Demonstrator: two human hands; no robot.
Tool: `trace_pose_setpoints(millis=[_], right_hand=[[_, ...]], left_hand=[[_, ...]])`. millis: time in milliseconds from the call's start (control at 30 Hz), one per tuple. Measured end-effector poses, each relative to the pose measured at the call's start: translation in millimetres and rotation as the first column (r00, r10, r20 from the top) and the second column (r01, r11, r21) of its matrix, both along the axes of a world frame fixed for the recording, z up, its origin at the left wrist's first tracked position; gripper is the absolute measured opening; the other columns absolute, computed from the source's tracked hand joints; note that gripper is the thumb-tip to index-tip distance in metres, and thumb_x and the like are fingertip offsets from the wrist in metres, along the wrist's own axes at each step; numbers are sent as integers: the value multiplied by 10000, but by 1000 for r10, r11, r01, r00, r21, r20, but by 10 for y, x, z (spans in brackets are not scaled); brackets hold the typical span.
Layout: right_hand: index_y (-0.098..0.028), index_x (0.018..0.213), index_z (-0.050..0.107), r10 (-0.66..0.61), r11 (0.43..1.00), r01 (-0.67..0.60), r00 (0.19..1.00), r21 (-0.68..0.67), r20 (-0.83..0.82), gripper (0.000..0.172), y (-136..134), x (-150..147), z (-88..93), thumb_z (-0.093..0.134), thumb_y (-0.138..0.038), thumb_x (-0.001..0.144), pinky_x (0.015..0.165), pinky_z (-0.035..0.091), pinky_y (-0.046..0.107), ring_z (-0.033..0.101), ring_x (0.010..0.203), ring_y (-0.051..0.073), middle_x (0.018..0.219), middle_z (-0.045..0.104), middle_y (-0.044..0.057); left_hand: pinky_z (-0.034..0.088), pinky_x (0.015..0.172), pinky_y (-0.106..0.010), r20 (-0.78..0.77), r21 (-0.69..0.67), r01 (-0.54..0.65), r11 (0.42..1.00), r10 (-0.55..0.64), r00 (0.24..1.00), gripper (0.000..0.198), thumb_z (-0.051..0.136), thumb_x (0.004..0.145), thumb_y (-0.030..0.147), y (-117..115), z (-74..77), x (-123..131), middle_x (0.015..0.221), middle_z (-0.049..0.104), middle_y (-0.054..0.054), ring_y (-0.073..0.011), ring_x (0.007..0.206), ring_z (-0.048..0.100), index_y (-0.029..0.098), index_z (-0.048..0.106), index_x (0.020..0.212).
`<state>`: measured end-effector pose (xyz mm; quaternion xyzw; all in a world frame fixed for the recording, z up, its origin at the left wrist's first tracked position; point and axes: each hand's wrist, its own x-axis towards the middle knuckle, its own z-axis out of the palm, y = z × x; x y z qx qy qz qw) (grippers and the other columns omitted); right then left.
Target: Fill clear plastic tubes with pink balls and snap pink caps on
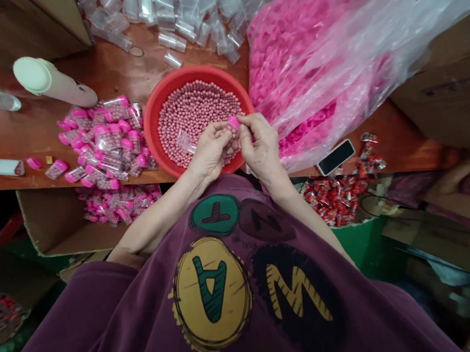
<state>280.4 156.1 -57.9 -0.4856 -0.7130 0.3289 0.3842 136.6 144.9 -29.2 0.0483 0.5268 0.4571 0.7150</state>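
Over the right side of a red basin (pixel 149 124), my two hands meet at a small clear bottle with a pink cap (pixel 233 122). My left hand (pixel 214 146) pinches the bottle's body, which its fingers mostly hide. The thumb and fingers of my right hand (pixel 260 141) are closed at the pink cap. Small pink beads (pixel 196 107) fill much of the basin. Lying on the beads, left of my left hand, is a clear bottle (pixel 185 141). To the right, a plastic bag (pixel 310 61) holds many pink caps.
Capped bottles of beads (pixel 106 137) are heaped left of the basin, with more in a cardboard box (pixel 62 223) below. Clear bottles (pixel 197 2) lie behind. A pale flask (pixel 55 83) stands at left; a phone (pixel 335 157) and red packets (pixel 333 198) are at right.
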Motion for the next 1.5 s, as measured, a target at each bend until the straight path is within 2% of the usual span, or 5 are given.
trace_pose_setpoints(millis=[333,567,833,1133,1500], right_hand=[[-287,1244,775,-128,969,81,972,-234,-196,389,-151,-43,-340,581,-602,1126,1060,668,467,766,1139,233,1197,805,63],[-346,1418,754,-30,977,10,995,-215,-93,376,-126,108,-107,565,-507,1136,1240,588,572,688,1335,265,1363,711,80],[-290,1558,558,-126,959,71,974,-274,-189,545,-27,112,-238,578,-619,1124,1096,679,537,741,1240,262,1361,728,108],[-266,1630,552,222,959,-191,965,-209,139,744,-133,120,96,805,-390,942,1312,460,765,622,1475,414,1554,670,150],[-212,1557,584,114,983,-81,973,-167,199,756,-97,3,-284,854,-439,888,1318,441,770,610,1470,454,1504,680,197]], left_hand=[[569,793,-184,-250,89,-45,995,66,966,165,723,1022,113,-141,-81,77,925,689,29,-76,821,662,224,601,1022],[613,846,-300,-157,114,136,984,-117,981,255,830,1008,356,-67,-94,-83,941,751,-20,-148,854,738,217,725,1193],[631,994,-366,-281,217,197,956,-132,951,286,881,940,365,-75,-138,-162,1086,809,-51,-197,1044,780,215,754,1148],[620,1039,-365,-267,202,158,966,-101,959,291,915,903,352,-177,-165,-122,1070,833,-61,-202,1076,777,188,775,1098],[623,1017,-353,-189,128,85,988,-60,980,272,891,949,338,-172,-191,-42,1045,816,-45,-176,1023,770,193,771,1146]])
